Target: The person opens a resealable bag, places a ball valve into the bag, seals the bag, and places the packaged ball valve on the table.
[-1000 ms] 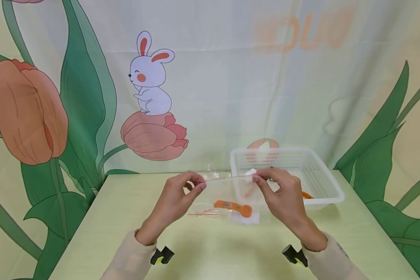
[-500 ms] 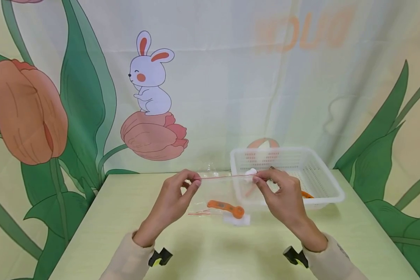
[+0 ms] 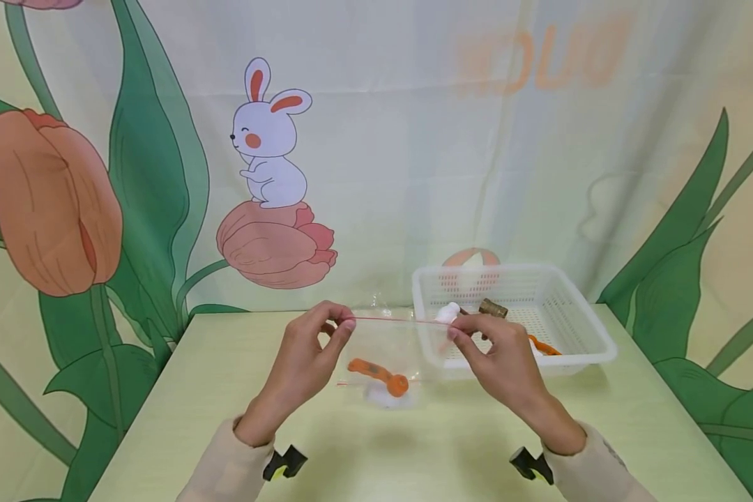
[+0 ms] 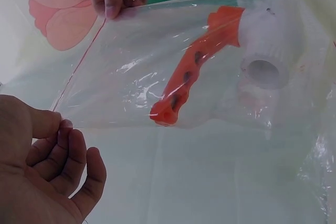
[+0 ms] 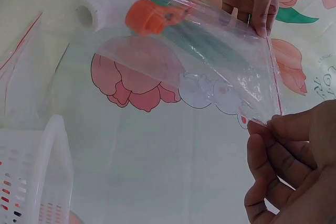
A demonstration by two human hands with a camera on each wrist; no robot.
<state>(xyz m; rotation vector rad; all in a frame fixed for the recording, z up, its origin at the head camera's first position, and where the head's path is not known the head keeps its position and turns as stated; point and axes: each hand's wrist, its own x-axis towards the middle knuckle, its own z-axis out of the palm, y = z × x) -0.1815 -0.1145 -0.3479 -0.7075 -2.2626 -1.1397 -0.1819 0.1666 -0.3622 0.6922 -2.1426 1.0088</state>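
A clear zip bag (image 4: 126,72) with a red seal line hangs stretched between both hands above the table. My left hand (image 3: 310,352) pinches one top corner between thumb and fingertips. At the opposite corner, my right hand (image 3: 502,355) pinches the same edge. Low in the bag lie an orange curved piece with dark holes (image 4: 186,72) and a white tubular piece with an open round end (image 4: 268,40). The orange piece's wider end meets the white tube in the left wrist view. Both contents show through the plastic, close over the table in the head view.
A white perforated basket (image 3: 602,348) stands at the back right, holding a white piece (image 3: 448,312), a brown cylinder (image 3: 492,308) and an orange piece (image 3: 543,345). Another clear bag (image 3: 376,304) lies at the table's back edge, before a printed curtain (image 3: 376,153).
Both hands have shifted slightly left, still pinching the bag's top edge. The orange and white pieces have swung left with the bag. The brown cylinder in the basket has come into fuller view.
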